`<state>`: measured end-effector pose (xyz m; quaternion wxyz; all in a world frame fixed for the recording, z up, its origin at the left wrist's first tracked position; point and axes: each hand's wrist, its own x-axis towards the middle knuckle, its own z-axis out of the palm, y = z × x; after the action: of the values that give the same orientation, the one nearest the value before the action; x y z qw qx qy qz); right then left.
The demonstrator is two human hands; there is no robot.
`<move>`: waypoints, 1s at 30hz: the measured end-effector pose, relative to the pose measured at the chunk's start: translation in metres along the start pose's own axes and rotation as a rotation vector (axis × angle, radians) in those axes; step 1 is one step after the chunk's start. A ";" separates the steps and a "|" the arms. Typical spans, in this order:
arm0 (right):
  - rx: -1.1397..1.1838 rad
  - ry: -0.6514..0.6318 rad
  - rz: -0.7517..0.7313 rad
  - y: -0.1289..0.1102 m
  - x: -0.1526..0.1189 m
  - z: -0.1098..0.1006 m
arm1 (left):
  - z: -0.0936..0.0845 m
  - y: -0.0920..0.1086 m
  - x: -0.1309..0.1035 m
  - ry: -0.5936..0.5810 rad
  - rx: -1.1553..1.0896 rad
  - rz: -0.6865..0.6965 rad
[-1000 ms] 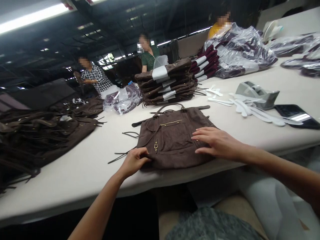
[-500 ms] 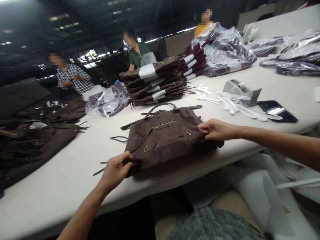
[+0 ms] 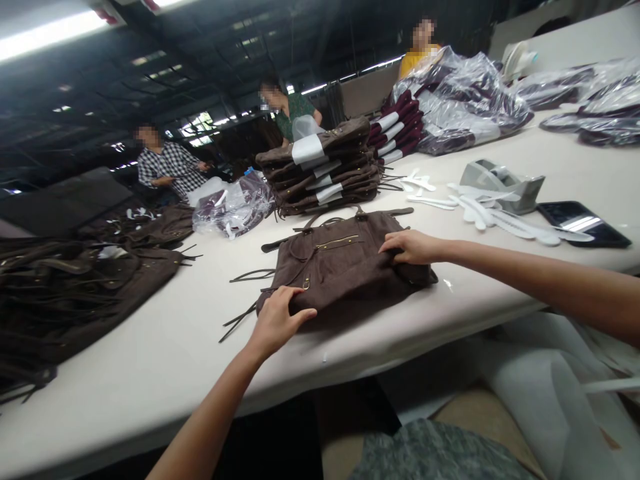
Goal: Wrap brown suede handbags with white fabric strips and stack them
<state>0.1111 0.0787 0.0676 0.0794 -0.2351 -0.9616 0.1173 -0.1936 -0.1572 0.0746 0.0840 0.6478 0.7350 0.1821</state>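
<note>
A dark brown handbag (image 3: 340, 270) lies flat on the table, its handles pointing away from me. On its front are a zip and small brass-coloured buckles. My left hand (image 3: 277, 320) rests on the near left corner, its thumb spread away from the fingers. At the near right side, my right hand (image 3: 413, 247) pinches the bag's material between thumb and fingers, and a soft fold runs along the front there. Thin dark straps stick out from the bag's left side onto the table.
Beyond the bag stands a stack of brown bags (image 3: 320, 170) with white wraps. A tape dispenser (image 3: 525, 190), white strips (image 3: 477, 210) and a phone (image 3: 583, 223) lie to the right. More brown bags (image 3: 100, 287) are piled left. Several people stand across the table (image 3: 165, 360).
Both hands have shifted inward along the bag. My left hand has loosened from a closed grip on the corner to spread fingers. The bag's near edge has drawn back from the table edge.
</note>
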 end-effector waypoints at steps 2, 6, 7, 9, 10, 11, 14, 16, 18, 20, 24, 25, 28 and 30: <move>0.019 -0.010 0.014 -0.002 -0.001 -0.002 | 0.013 0.005 0.000 0.045 0.035 -0.044; -0.001 -0.052 0.049 -0.014 -0.009 -0.010 | 0.034 0.007 0.001 0.109 0.131 0.028; -0.013 -0.067 0.044 -0.018 -0.013 -0.013 | 0.036 0.007 0.002 0.128 0.140 0.058; -0.016 -0.101 0.026 -0.027 -0.020 -0.018 | 0.034 0.005 0.003 0.147 0.125 0.092; 0.004 -0.123 0.017 -0.032 -0.023 -0.020 | 0.030 0.006 0.005 0.144 0.111 0.096; 0.036 -0.141 0.010 -0.037 -0.025 -0.021 | 0.024 0.007 0.006 0.136 0.098 0.098; 0.096 -0.094 0.035 -0.053 -0.029 -0.018 | 0.002 0.020 0.010 0.114 0.074 0.125; 0.066 -0.009 0.042 -0.061 -0.031 -0.012 | -0.013 0.034 0.009 0.108 0.059 0.150; 0.050 0.049 0.020 -0.064 -0.032 -0.007 | -0.025 0.047 0.009 0.089 0.040 0.157; 0.050 0.078 -0.019 -0.062 -0.030 -0.006 | -0.032 0.054 0.012 0.030 -0.001 0.129; -0.105 0.126 -0.115 -0.047 -0.011 -0.005 | -0.029 0.044 0.042 -0.222 -0.131 0.015; -0.158 0.124 -0.156 -0.042 -0.003 -0.003 | -0.026 0.040 0.053 -0.259 -0.111 -0.001; -0.293 0.137 -0.297 -0.028 0.016 0.014 | -0.011 0.028 0.080 -0.227 0.051 -0.004; -0.364 0.196 -0.388 -0.020 0.021 0.031 | 0.000 0.022 0.086 -0.129 0.154 0.055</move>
<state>0.0775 0.0656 0.0450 0.1497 -0.0673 -0.9816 -0.0980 -0.1860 -0.0710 0.0927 0.0762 0.6826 0.7218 0.0854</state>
